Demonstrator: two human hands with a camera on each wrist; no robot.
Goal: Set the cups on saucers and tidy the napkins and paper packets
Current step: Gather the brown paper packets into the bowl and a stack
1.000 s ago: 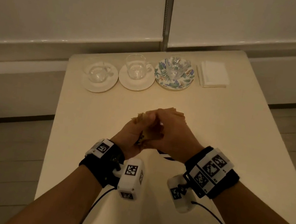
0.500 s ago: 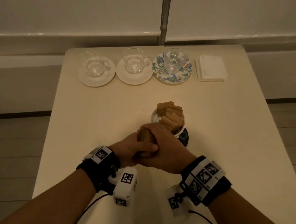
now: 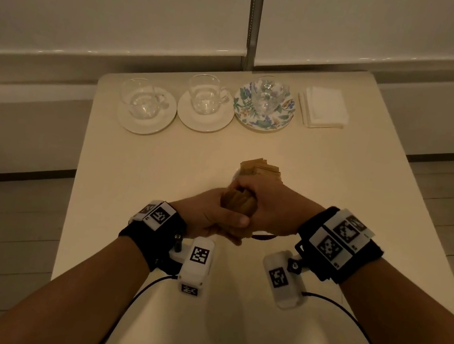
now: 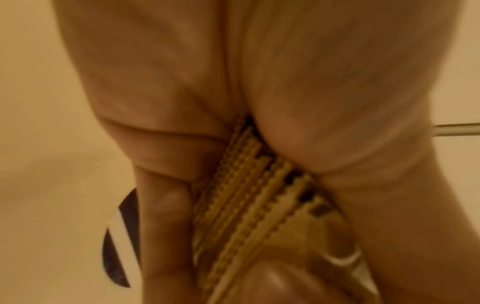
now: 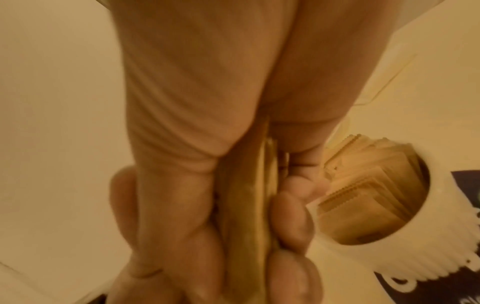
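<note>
Both hands clasp one bundle of brown paper packets at mid table. My left hand wraps it from the left, thumb across the front; my right hand grips it from the right. The serrated packet edges show between the fingers, and the bundle is seen edge-on in the right wrist view. Just behind the hands a white cup stands stuffed with more packets. Three glass cups sit on saucers at the far edge: left, middle, and one on the floral saucer. White napkins lie stacked at far right.
The cream table runs from the wall to me. A dark striped coaster lies under the white cup. Wood floor lies on both sides of the table. Wrist camera cables trail over the near part of the table.
The clasped hands with the packet bundle dropped toward me from above the white cup, uncovering its packets, and now have slid back up against it.
</note>
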